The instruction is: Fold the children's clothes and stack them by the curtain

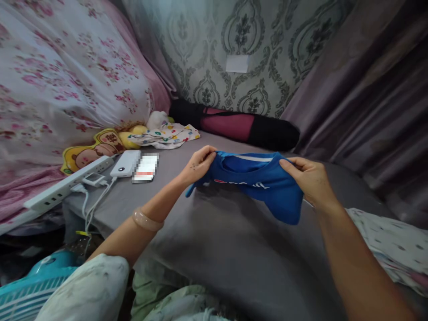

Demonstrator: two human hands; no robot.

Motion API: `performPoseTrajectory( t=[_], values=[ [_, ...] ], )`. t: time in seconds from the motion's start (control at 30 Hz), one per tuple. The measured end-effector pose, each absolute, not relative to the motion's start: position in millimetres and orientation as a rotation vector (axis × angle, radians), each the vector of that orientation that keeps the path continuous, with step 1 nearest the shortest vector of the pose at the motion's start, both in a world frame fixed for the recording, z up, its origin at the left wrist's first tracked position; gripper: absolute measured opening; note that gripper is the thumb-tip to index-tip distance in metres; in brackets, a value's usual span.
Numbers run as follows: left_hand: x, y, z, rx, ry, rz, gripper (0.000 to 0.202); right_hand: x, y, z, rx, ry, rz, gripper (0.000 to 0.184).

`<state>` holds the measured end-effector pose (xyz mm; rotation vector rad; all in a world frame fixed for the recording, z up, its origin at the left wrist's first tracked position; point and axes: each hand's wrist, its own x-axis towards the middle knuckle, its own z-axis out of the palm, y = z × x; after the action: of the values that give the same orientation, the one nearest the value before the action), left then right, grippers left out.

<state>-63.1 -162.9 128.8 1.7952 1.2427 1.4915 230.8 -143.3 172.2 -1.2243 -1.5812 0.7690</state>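
A small blue T-shirt with white lettering across its chest hangs between my two hands above the grey bed sheet. My left hand pinches it at one shoulder, by the collar. At the other shoulder my right hand grips the fabric between thumb and fingers. The neck opening faces up and is stretched wide, with a white strip along the inside of the back collar. The lower part of the shirt folds away under the front, so its hem is mostly hidden.
Left on the bed lie a power strip, a white power bank, a blurred phone, a yellow cushion and patterned cloth. A black and pink bag lies by the wall. Folded white clothes sit right; a blue fan stands lower left.
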Motion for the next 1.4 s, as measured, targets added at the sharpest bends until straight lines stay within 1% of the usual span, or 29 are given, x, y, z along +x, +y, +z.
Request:
performPoseTrajectory(
  t=[0.13, 0.23, 0.27, 0.4, 0.57, 0.73, 0.87, 0.93, 1.0, 1.1, 1.2, 1.27, 1.4],
  values=[
    [-64, -167, 147, 1.949, 1.122, 1.364, 0.021, 241, -145, 177, -1.260, -1.585, 0.867, 0.033],
    [-68, -164, 153, 2.062, 1.013, 1.311, 0.033, 247, -145, 179, -1.290, -1.596, 0.904, 0.036],
    [-70, -162, 154, 2.091, 0.984, 1.294, 0.033, 249, -145, 180, -1.292, -1.598, 0.909, 0.036],
    [-75, -154, 153, 2.135, 0.975, 1.229, 0.024, 250, -145, 181, -1.274, -1.602, 0.930, 0.037],
    [-76, -147, 142, 2.069, 1.126, 1.297, 0.019, 245, -147, 182, -1.218, -1.624, 0.933, 0.034],
    [-83, -140, 117, 1.888, 1.347, 1.509, 0.024, 225, -147, 183, -1.136, -1.746, 0.822, 0.032],
    [-96, -142, 112, 1.839, 1.698, 1.745, 0.017, 195, -151, 193, -1.057, -1.930, 0.603, 0.026],
    [-100, -146, 119, 1.772, 1.847, 1.828, 0.014, 180, -157, 204, -1.018, -2.017, 0.481, 0.023],
    [-100, -148, 131, 1.647, 1.902, 1.947, 0.016, 170, -164, 216, -0.991, -2.088, 0.399, 0.023],
    [-94, -149, 152, 1.518, 1.872, 2.131, 0.019, 171, -168, 232, -0.981, -2.165, 0.397, 0.025],
    [-88, -152, 176, 1.661, 1.853, 2.205, 0.019, 192, -161, 240, -1.028, -2.187, 0.432, 0.025],
    [-87, -156, 194, 1.950, 1.812, 2.103, 0.019, 212, -151, 246, -1.067, -2.148, 0.438, 0.024],
    [-90, -162, 238, 2.595, 1.613, 1.524, 0.021, 251, -136, 268, -1.070, -2.038, 0.509, 0.025]
  ],
)
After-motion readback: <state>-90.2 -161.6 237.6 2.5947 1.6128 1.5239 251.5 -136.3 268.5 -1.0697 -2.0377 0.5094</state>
